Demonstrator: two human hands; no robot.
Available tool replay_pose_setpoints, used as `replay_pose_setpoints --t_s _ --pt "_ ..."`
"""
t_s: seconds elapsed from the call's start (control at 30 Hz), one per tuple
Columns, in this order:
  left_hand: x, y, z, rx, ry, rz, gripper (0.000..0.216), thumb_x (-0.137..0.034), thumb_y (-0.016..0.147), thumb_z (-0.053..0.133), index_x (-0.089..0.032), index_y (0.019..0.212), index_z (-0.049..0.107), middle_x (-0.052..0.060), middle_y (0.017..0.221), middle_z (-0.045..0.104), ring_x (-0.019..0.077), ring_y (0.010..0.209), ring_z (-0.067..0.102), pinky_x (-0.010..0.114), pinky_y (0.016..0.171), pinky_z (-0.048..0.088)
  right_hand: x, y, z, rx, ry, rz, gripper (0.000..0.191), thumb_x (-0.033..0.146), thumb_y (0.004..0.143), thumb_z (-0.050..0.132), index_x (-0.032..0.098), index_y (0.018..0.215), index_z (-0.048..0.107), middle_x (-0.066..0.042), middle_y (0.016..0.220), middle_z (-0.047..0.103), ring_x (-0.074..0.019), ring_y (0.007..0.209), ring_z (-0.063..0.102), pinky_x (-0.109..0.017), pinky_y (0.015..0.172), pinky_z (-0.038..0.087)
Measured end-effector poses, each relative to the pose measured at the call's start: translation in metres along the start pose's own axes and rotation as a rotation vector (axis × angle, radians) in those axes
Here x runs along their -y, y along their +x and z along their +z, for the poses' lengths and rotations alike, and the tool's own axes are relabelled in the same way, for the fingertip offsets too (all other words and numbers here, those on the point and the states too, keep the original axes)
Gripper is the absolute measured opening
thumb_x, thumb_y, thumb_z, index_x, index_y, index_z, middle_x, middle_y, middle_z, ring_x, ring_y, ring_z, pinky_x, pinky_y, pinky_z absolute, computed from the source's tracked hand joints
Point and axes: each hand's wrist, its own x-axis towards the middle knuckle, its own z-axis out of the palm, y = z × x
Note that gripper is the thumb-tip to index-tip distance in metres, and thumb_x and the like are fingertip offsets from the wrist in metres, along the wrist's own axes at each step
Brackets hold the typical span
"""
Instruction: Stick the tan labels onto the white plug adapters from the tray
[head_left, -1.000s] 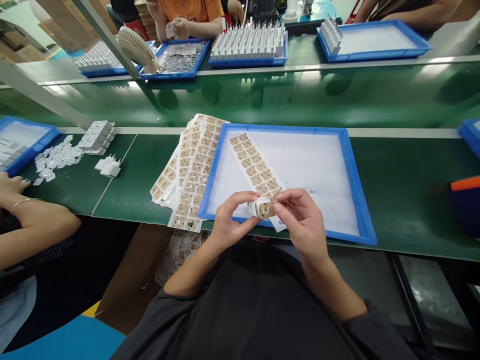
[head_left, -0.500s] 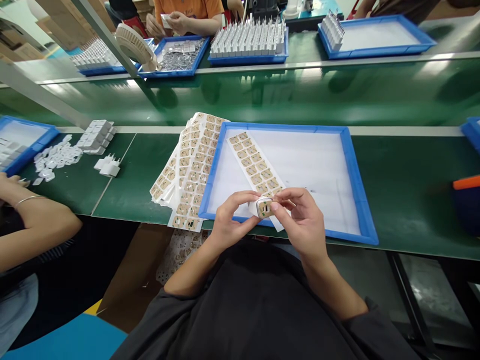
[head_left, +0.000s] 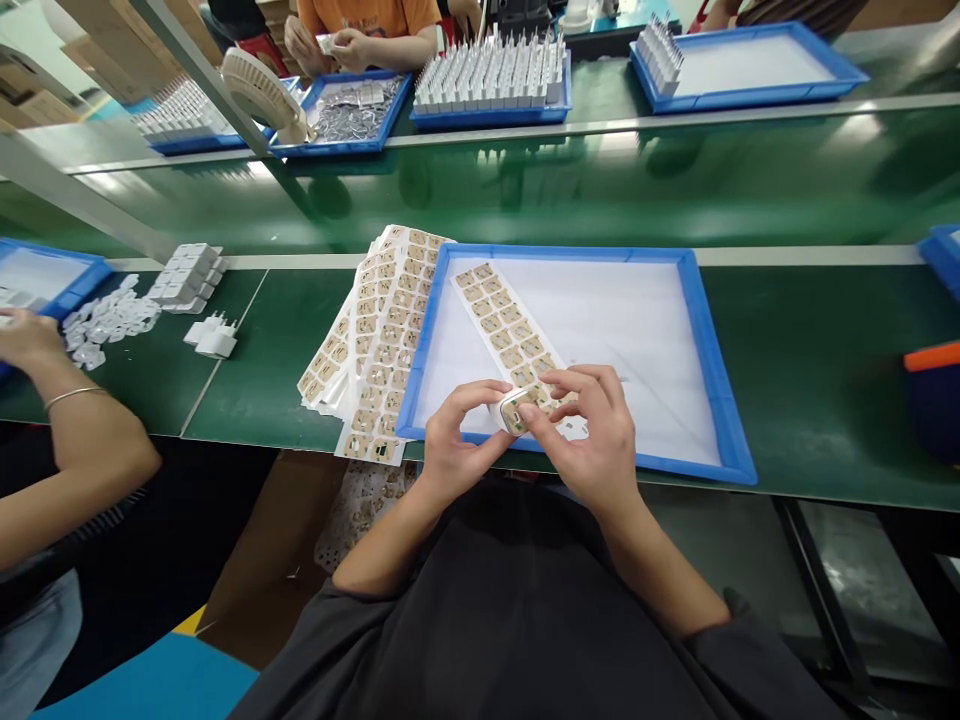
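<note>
A small white plug charger (head_left: pixel 498 412) is held over the front rim of the blue-edged tray (head_left: pixel 694 330). My left hand (head_left: pixel 463 440) is closed around it, thumb below and fingers above. A tan sticker (head_left: pixel 516 412) covers the charger's end face, turned toward me. My right hand (head_left: pixel 596 435) has its thumb pressed on that sticker, the other fingers curled near the charger's right side. Under the hands, a strip of tan stickers (head_left: pixel 501 318) lies slanted in the tray. Its lower end is partly hidden by my right hand.
Fanned sticker sheets (head_left: pixel 394 330) lie against the tray's left side. Further left are two white plug chargers (head_left: pixel 214 335), stacked white housings (head_left: pixel 187 278) and loose white pieces (head_left: pixel 112 318). A co-worker's arm (head_left: pixel 97 430) reaches in at left. Beyond the green conveyor (head_left: pixel 525 185) stand filled trays (head_left: pixel 491 85).
The charger has tilted and shifted slightly left. My right thumb has moved from the sticker's edge onto its face. The co-worker's hand at left has moved forward to the tray there.
</note>
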Motion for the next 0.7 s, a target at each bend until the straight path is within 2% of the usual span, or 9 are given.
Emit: replay_pose_setpoints --t_s 0.1,0.17,0.3,0.5,0.7 --pt "0.003 -0.002 0.003 -0.032 -0.053 -0.005 0.034 -0.021 0.085 0.076 -0.023 0.115 0.060 0.010 0.116 0.070 0.0227 0.113 0.068 0.039 0.097 0.057 -0.005 -0.001 0.002 0.154 0.253 0.102 0.033 0.031 0.086 0.075 0.031 0.117 0.065 -0.005 0.116 0.058 -0.0185 0.100 0.061 -0.029 0.070 0.063" --pt "0.005 -0.002 0.005 -0.044 -0.087 0.011 0.035 -0.020 0.085 0.077 -0.023 0.114 0.059 0.009 0.115 0.070 0.0218 0.112 0.068 0.038 0.096 0.058 -0.009 -0.002 0.004 0.195 0.399 0.139 0.034 0.031 0.086 0.075 0.033 0.119 0.065 -0.005 0.119 0.057 -0.0194 0.108 0.060 -0.030 0.077 0.062" --pt "0.008 -0.001 0.007 -0.070 0.017 0.125 0.040 -0.017 0.082 0.079 -0.025 0.114 0.056 0.008 0.114 0.069 0.0216 0.110 0.070 0.041 0.095 0.059 -0.017 -0.005 0.009 0.166 0.583 0.213 0.022 0.030 0.091 0.068 0.032 0.113 0.072 -0.005 0.116 0.060 -0.0218 0.113 0.061 -0.034 0.085 0.059" --pt "0.010 0.004 0.009 -0.126 0.337 0.469 0.040 -0.013 0.080 0.078 -0.029 0.109 0.055 0.002 0.110 0.071 0.0217 0.107 0.071 0.047 0.093 0.062 -0.018 -0.007 0.018 0.040 0.649 0.251 0.010 0.033 0.089 0.066 0.029 0.095 0.074 -0.004 0.104 0.064 -0.0223 0.107 0.061 -0.038 0.092 0.054" --pt "0.013 0.003 0.008 -0.153 0.385 0.563 0.036 -0.013 0.079 0.079 -0.027 0.104 0.056 0.003 0.110 0.072 0.0228 0.110 0.071 0.048 0.093 0.062 -0.013 -0.005 0.020 0.039 0.731 0.288 0.008 0.028 0.087 0.065 0.029 0.091 0.073 -0.003 0.101 0.064 -0.0216 0.105 0.062 -0.039 0.095 0.052"
